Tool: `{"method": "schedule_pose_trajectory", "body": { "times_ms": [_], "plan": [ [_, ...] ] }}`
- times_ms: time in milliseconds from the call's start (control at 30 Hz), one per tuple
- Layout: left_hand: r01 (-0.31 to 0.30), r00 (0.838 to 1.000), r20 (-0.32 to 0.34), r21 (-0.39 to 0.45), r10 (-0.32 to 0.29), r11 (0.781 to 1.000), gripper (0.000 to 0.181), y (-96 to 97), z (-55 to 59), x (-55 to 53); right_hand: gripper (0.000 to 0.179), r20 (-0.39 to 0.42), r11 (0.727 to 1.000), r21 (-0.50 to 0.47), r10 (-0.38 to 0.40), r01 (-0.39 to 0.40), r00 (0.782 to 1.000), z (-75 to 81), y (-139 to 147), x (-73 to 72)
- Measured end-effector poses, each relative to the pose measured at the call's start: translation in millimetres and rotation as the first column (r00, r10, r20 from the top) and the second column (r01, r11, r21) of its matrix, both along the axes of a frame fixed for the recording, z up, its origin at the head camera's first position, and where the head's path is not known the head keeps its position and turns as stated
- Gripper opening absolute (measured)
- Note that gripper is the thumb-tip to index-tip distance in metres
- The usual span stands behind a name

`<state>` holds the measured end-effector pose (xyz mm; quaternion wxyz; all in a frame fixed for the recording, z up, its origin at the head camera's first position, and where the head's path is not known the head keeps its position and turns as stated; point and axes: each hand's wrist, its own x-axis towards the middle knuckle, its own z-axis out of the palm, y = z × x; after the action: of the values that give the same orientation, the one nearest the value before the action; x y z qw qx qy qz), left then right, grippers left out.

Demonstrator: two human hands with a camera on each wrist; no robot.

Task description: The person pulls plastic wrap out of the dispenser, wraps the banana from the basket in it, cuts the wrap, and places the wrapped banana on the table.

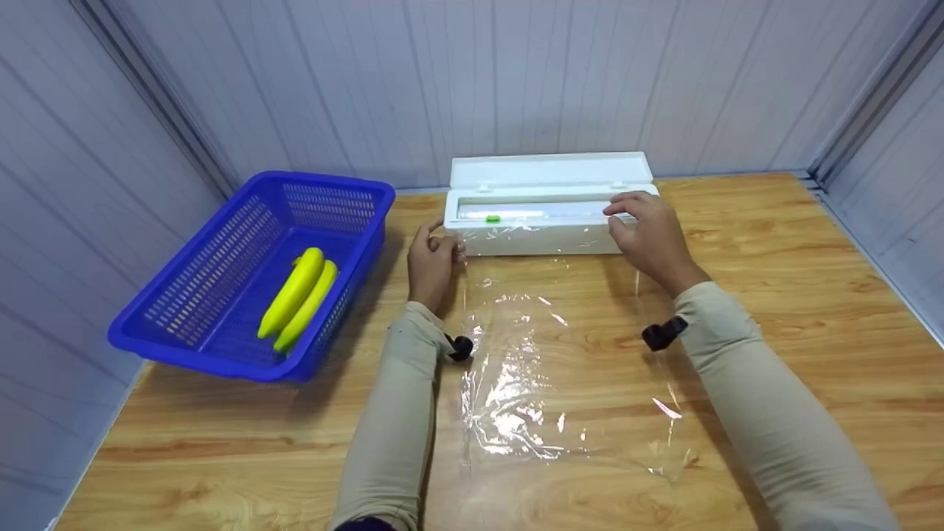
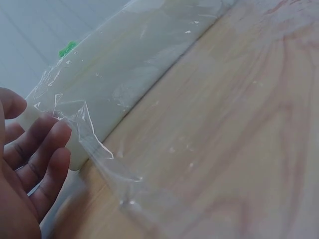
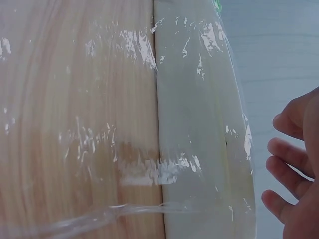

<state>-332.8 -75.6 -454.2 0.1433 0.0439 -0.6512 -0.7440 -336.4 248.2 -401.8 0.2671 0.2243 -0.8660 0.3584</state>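
A white cling film dispenser box (image 1: 546, 242) stands near the back wall, its lid (image 1: 549, 169) tipped back. Clear cling film (image 1: 516, 391) runs over its front edge and lies spread on the table toward me. On the box's front rim sits a small green slide cutter (image 1: 493, 219), at the left. My left hand (image 1: 431, 265) is at the box's left end, fingers loosely bent beside the film's edge (image 2: 92, 129). Over the box's right end hovers my right hand (image 1: 653, 236), its fingers loosely bent with nothing between them in the right wrist view.
To the left, a blue plastic basket (image 1: 214, 367) holds two yellow bananas (image 1: 299, 295). Panelled walls (image 1: 413, 88) close off the back and sides of the wooden table (image 1: 796, 310). Each wrist carries a small black camera (image 1: 664, 333).
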Motion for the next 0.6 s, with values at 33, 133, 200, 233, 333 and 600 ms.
{"method": "schedule_pose_trajectory", "body": {
  "times_ms": [33, 133, 200, 233, 333, 600],
  "plan": [
    [-0.003, 1.000, 0.000, -0.002, 0.003, 1.000, 0.037, 0.3, -0.3, 0.1, 0.013, 0.000, 1.000, 0.001, -0.001, 0.001, 1.000, -0.9, 1.2, -0.4],
    [-0.006, 1.000, 0.000, -0.020, 0.006, 1.000, 0.038, 2.0, -1.1, 1.2, 0.014, 0.003, 1.000, 0.000, -0.002, 0.002, 1.000, -3.3, 4.6, -0.4],
    [-0.005, 1.000, -0.001, -0.042, 0.005, 0.999, 0.039, 3.1, -1.4, 2.8, 0.014, 0.009, 1.000, -0.015, -0.006, 0.006, 1.000, -4.7, 6.5, 0.6],
    [-0.009, 1.000, 0.001, -0.063, 0.009, 0.998, 0.040, 3.8, -1.8, 3.9, 0.015, 0.013, 1.000, -0.023, -0.010, 0.010, 1.000, -5.8, 7.7, 1.1],
    [-0.020, 1.000, 0.008, -0.095, 0.021, 0.995, 0.041, 6.4, -2.5, 6.5, 0.016, 0.035, 0.999, -0.048, -0.024, 0.026, 0.999, -8.4, 11.8, 3.2],
    [-0.003, 1.000, 0.006, -0.077, 0.004, 0.997, 0.044, 11.8, -6.3, 6.0, 0.023, 0.082, 0.988, -0.071, -0.131, 0.137, 0.988, -17.8, 26.4, 8.7]
  ]
}}
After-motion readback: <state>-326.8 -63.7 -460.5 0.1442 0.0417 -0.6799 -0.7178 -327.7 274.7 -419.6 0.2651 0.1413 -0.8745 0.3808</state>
